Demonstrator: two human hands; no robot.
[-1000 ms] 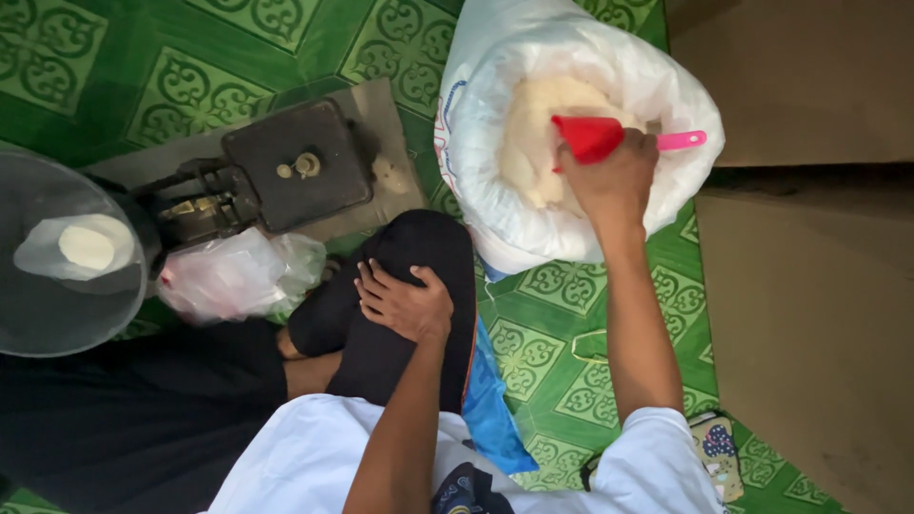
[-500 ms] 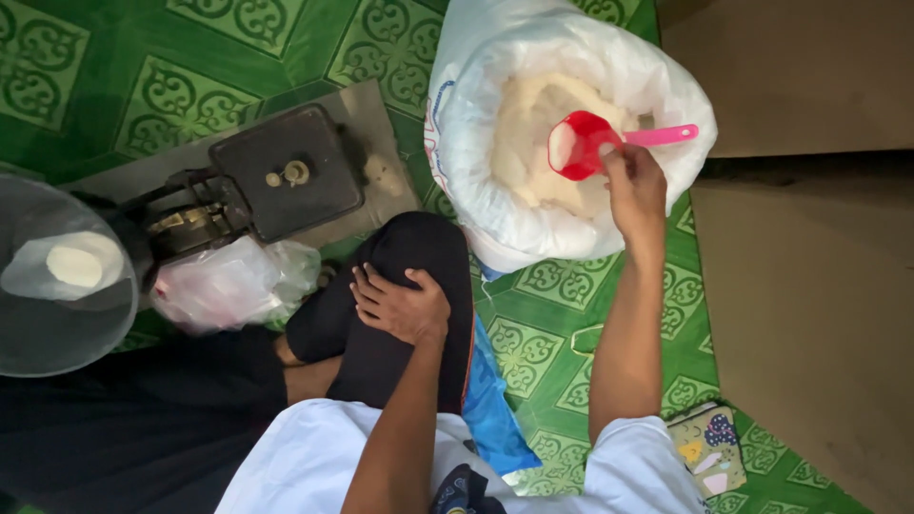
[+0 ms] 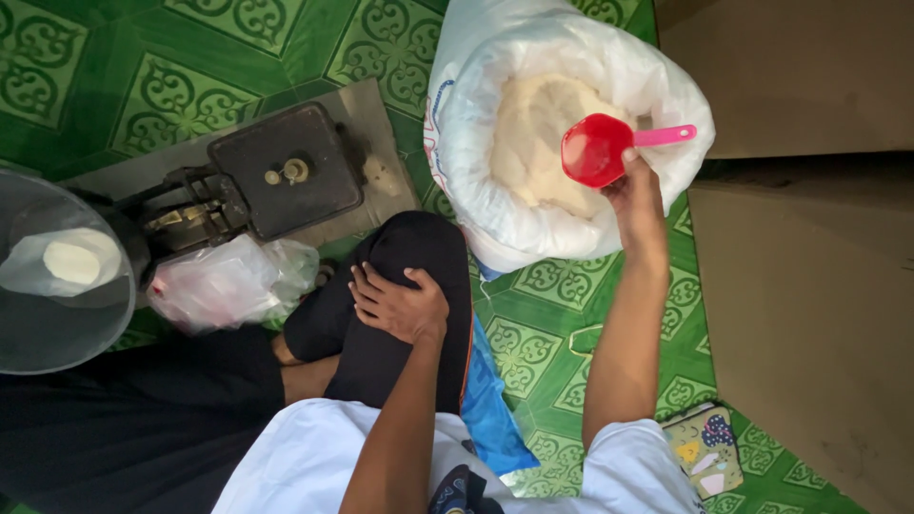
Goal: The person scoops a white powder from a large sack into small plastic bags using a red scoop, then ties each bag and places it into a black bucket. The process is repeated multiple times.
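left hand (image 3: pixel 400 305): flat, fingers spread, resting on own knee | right hand (image 3: pixel 636 195): arm extended, fingers closed in grip

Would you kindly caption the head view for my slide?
Right hand holds red plastic scoop over white sack of pale grain; left hand rests on knee.

1. The floor (image 3: pixel 286 57) is covered by a green mat with a pale ornamental tile pattern; to the right of it lies bare brown ground (image 3: pixel 809 305).
2. A grey slab (image 3: pixel 376 124) lies on the mat at upper left; a black weighing scale (image 3: pixel 257 186) stands on it.
3. A large white sack (image 3: pixel 476 143), open and filled with pale grain, stands on the mat at upper right.
4. A crumpled clear plastic bag (image 3: pixel 224 281) lies just below the scale; a round metal pan (image 3: pixel 57 286) sits at the far left.
5. A small patterned pouch (image 3: pixel 705 447) lies at the mat's lower right edge; a blue cloth (image 3: pixel 490 400) lies beside the person's leg.
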